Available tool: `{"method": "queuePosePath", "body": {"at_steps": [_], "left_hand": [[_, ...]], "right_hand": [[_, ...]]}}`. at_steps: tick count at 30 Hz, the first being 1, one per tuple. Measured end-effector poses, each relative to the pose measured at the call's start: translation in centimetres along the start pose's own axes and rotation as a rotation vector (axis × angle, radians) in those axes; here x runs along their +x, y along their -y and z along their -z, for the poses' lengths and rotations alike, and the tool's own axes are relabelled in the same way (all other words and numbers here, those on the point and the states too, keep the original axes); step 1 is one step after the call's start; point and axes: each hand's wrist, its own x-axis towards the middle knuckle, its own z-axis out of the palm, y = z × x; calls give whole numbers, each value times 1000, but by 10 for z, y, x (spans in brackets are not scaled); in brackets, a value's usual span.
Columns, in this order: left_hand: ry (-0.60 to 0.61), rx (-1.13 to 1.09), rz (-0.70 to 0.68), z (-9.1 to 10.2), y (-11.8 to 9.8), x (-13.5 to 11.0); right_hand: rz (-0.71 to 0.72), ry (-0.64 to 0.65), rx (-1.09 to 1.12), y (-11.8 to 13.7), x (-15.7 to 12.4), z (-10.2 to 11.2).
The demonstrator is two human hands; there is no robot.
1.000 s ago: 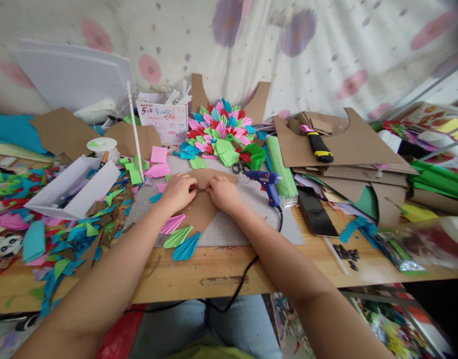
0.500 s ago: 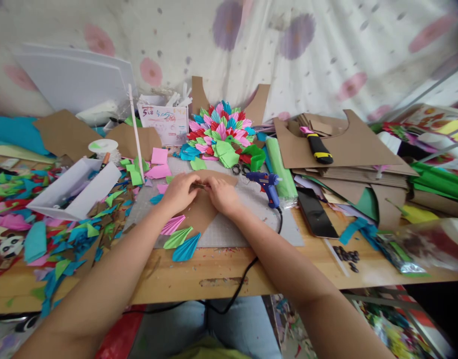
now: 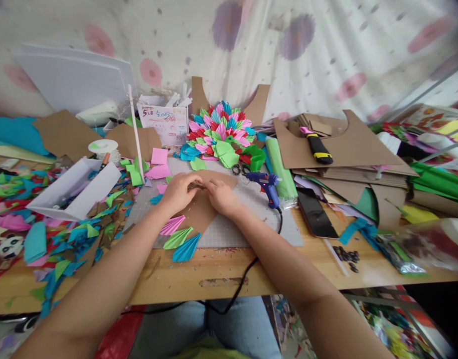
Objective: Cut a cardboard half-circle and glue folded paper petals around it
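My left hand [image 3: 178, 192] and my right hand [image 3: 221, 195] meet over a brown fan-shaped cardboard piece [image 3: 201, 212] on a grey mat [image 3: 232, 227]. Both hands have their fingers curled and pinch a small dark brown strip [image 3: 197, 186] between them. Three folded paper petals, pink [image 3: 172, 224], green [image 3: 177, 237] and blue [image 3: 187, 247], are stuck along the cardboard's lower left edge. A blue glue gun [image 3: 266, 184] rests just right of my right hand.
A multicoloured paper-petal flower [image 3: 219, 134] stands behind the mat. Stacked cardboard [image 3: 344, 149] with a yellow-black knife [image 3: 318, 147] and a black phone [image 3: 316, 212] lie right. A white box [image 3: 74, 187] and loose paper scraps [image 3: 34, 229] cover the left.
Both hands have edged slightly away from me and closer together on the strip; otherwise the scene is unchanged.
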Motion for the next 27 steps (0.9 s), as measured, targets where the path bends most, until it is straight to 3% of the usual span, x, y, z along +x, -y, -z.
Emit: {"method": "queuePosePath", "body": {"at_steps": [9,17,27], "left_hand": [[-3,133,-1,4,-2,1],[3,174,-112,9,-3,3],[31,257,-94,8,-3,0]], "right_hand": [[-42,-24,-12,2,0,6],[32,-51,6,-3,-2,8],[77,-48,-52,-2,-6,10]]}}
